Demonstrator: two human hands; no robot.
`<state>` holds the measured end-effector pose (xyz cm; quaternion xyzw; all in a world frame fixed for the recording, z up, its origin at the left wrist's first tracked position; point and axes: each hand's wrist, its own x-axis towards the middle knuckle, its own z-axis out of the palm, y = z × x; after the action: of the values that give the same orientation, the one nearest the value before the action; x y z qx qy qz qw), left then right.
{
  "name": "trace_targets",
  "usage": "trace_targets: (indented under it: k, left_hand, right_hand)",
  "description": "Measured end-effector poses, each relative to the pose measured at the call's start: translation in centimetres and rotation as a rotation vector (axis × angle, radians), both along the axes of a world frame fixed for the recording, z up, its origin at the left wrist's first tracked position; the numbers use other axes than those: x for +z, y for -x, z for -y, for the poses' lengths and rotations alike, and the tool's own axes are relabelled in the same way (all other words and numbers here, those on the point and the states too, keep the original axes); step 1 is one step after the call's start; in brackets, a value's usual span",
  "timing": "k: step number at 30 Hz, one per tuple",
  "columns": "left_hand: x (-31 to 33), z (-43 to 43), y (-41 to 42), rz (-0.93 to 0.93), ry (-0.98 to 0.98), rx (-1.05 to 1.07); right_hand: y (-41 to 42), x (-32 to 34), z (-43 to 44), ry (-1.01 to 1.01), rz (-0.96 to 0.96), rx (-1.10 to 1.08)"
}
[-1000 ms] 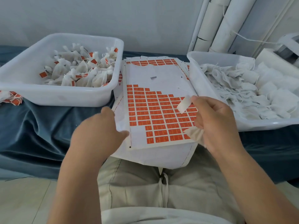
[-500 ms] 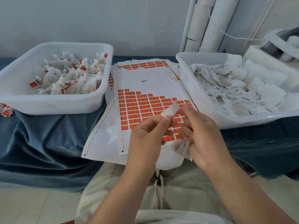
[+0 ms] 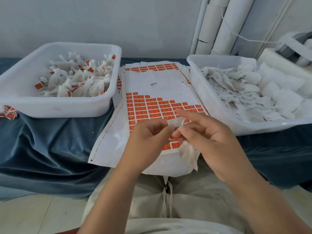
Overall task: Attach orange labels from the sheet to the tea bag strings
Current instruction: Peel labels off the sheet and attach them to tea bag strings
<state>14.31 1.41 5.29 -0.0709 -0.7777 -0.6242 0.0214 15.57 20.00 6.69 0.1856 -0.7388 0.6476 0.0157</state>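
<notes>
Handling here means feather-light, limp stuff. Left of the sheet [image 3: 160, 81], a bin [image 3: 50, 107] holds labelled bags. Over the sheet's near edge, the left grip [image 3: 148, 137] pinches a label [image 3: 174, 123] between thumb and forefinger, white face showing. It looks thin, floppy and probably tacky, so it is best held by one edge. The string [image 3: 183, 123], fine and slack, meets the label and wants pinching close to it. The tea bag [image 3: 189, 154] hangs soft below the right grip [image 3: 209, 141], whose lower fingers curl round it, forefinger straight. Right of the sheet, a second bin [image 3: 211, 102] holds unlabelled bags.
</notes>
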Motion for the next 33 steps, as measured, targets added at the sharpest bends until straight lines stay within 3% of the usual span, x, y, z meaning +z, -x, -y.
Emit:
trace_targets:
  k: [6, 13, 18, 21, 28, 30, 33]
  left_hand:
    - [-0.3, 0.3, 0.0, -0.023, 0.149, -0.171]
    - [0.2, 1.0, -0.5, -0.107, 0.333, -0.276]
    - [0.3, 0.2, -0.3, -0.067, 0.221, -0.154]
    - [-0.1, -1.1, -0.3, 0.054, 0.029, -0.046]
    - [-0.7, -4.0, -1.4, 0.156, -0.354, -0.007]
    - [-0.8, -4.3, -1.4, 0.145, -0.376, -0.040]
    - [-1.0, -4.0, -1.1, 0.090, -0.220, -0.024]
  right_hand:
    - [-0.5, 1.2, 0.1, -0.401, -0.297, -0.182]
    - [0.0, 1.6, -0.7, -0.428, -0.261, -0.178]
    - [-0.1, 1.5, -0.5, -0.462, -0.313, -0.137]
    - [-0.1, 1.4, -0.2, -0.481, -0.404, -0.168]
    - [0.1, 1.0, -0.4, -0.347, -0.271, -0.188]
    - [0.2, 1.0, -0.4, -0.344, -0.274, -0.207]
    - [0.2, 1.0, -0.4, -0.340, -0.278, -0.220]
